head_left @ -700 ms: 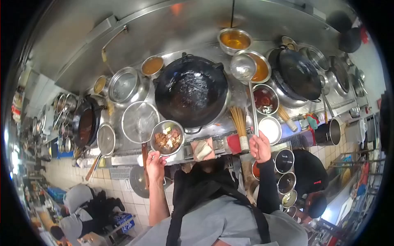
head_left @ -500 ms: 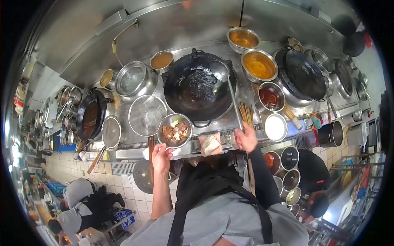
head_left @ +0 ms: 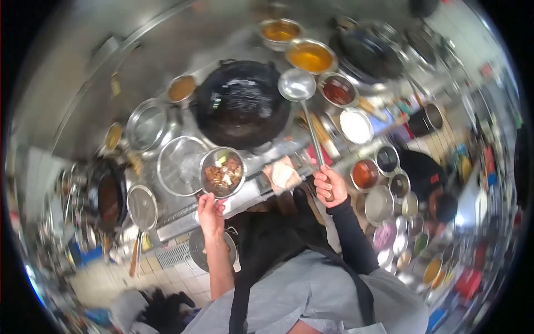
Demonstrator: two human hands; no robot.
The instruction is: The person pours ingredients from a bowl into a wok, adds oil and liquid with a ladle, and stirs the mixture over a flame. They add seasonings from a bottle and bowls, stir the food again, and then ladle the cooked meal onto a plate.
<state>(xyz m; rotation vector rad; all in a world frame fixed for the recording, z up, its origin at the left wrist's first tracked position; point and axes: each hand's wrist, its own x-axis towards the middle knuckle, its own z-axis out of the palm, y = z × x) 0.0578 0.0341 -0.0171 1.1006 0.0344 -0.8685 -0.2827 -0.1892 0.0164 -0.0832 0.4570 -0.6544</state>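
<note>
My left hand (head_left: 211, 209) is closed on the near rim of a small metal bowl (head_left: 238, 157), which holds browned meat pieces (head_left: 223, 175) with pale and green bits. The bowl overlaps a round wire strainer (head_left: 177, 167), partly hiding it. In my right hand (head_left: 328, 186) is the handle of a steel ladle (head_left: 297, 85); its scoop is raised toward the sauce bowls. A dark wok (head_left: 242, 106) sits on the range beyond both hands, its bottom looking wet and shiny. Between my hands a folded cloth (head_left: 281, 175) lies at the range edge.
Bowls of amber liquid (head_left: 311, 57) and dark red sauce (head_left: 338, 91) stand right of the wok, with a white-filled container (head_left: 356, 127) nearer. Several sauce pots (head_left: 365, 174) are at my right. Another strainer (head_left: 142, 207) lies left. A person (head_left: 425, 183) in black is at right.
The ladle has swung out of the wok to the right, toward the sauce bowls. My left hand still holds the meat bowl. The whole view has turned and shifted, with some blur.
</note>
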